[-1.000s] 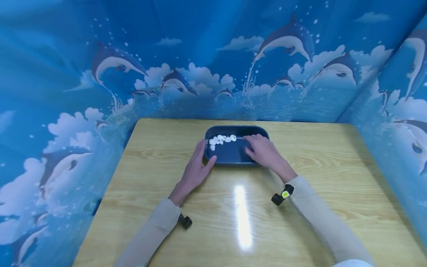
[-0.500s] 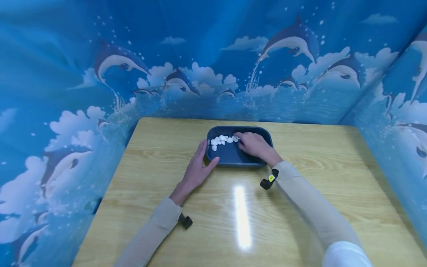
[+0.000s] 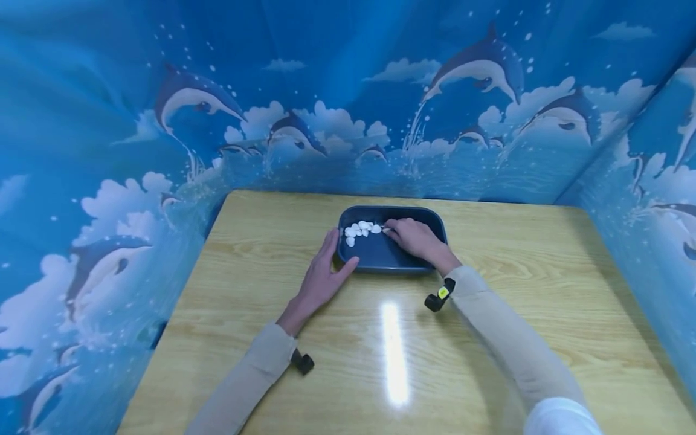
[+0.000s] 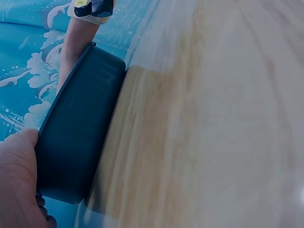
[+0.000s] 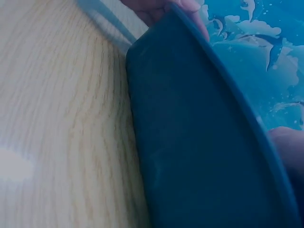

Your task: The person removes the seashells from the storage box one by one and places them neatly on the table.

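Observation:
A dark blue rectangular tray (image 3: 391, 266) stands on the wooden table. Several white pebbles (image 3: 363, 226) lie in its left part, along the far side. My left hand (image 3: 319, 275) holds the tray's near left corner, its fingers along the left end and the thumb at the front rim. In the left wrist view that thumb (image 4: 21, 142) touches the rim. Inside the tray, my right hand (image 3: 415, 237) pinches a white pebble between thumb and index finger, mostly hidden by the fingertips. The tray wall covers most of this hand in the right wrist view.
The wooden table (image 3: 261, 254) extends around the tray, with a bright light reflection in front of it. A blue curtain (image 3: 326, 72) printed with dolphins hangs behind the table and on both sides.
My right hand has moved left inside the tray and taken the rightmost white pebble between its fingertips, drawing it slightly towards me. My left hand stays at the tray corner.

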A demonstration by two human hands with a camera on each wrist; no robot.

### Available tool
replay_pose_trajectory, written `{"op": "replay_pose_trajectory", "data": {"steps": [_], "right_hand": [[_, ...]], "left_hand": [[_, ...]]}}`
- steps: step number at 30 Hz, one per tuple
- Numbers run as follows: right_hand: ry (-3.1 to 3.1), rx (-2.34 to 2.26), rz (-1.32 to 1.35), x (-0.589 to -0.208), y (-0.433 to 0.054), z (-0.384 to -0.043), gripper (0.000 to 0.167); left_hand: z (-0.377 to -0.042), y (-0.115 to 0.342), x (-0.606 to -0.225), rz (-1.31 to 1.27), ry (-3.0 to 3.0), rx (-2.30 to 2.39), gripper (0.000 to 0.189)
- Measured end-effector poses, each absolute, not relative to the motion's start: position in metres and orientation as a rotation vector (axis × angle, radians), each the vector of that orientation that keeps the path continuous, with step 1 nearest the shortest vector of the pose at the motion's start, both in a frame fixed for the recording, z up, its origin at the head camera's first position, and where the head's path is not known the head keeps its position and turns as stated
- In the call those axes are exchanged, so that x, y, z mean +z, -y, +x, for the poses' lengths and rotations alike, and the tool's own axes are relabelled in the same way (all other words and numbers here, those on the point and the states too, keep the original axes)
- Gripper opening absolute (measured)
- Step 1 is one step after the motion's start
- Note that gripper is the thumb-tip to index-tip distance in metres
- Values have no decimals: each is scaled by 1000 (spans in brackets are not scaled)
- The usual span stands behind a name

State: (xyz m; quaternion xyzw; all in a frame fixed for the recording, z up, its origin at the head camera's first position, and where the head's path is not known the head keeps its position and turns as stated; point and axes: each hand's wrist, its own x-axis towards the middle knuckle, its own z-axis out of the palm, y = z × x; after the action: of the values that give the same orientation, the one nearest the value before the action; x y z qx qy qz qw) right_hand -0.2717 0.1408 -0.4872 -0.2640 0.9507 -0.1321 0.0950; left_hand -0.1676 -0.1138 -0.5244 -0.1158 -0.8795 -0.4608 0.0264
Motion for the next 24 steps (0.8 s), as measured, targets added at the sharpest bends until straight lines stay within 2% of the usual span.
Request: {"op": "replay_pose_trajectory", "data": {"steps": [5, 11, 18, 24], "right_hand": [[-2587, -602, -836, -480, -141, -268, 21], [-2304, -665, -921, -479, -138, -268, 27], [-2392, -776, -887, -481, -137, -265, 18], [-2441, -775, -828, -478, -143, -262, 24]], "left_hand": [[-166, 113, -524, -336, 2722, -1436, 87], [-166, 118, -523, -335, 2745, -1457, 89], [-166, 118, -523, -360, 2731, -1546, 90], [-168, 117, -525, -366, 2713, -1584, 88]]}}
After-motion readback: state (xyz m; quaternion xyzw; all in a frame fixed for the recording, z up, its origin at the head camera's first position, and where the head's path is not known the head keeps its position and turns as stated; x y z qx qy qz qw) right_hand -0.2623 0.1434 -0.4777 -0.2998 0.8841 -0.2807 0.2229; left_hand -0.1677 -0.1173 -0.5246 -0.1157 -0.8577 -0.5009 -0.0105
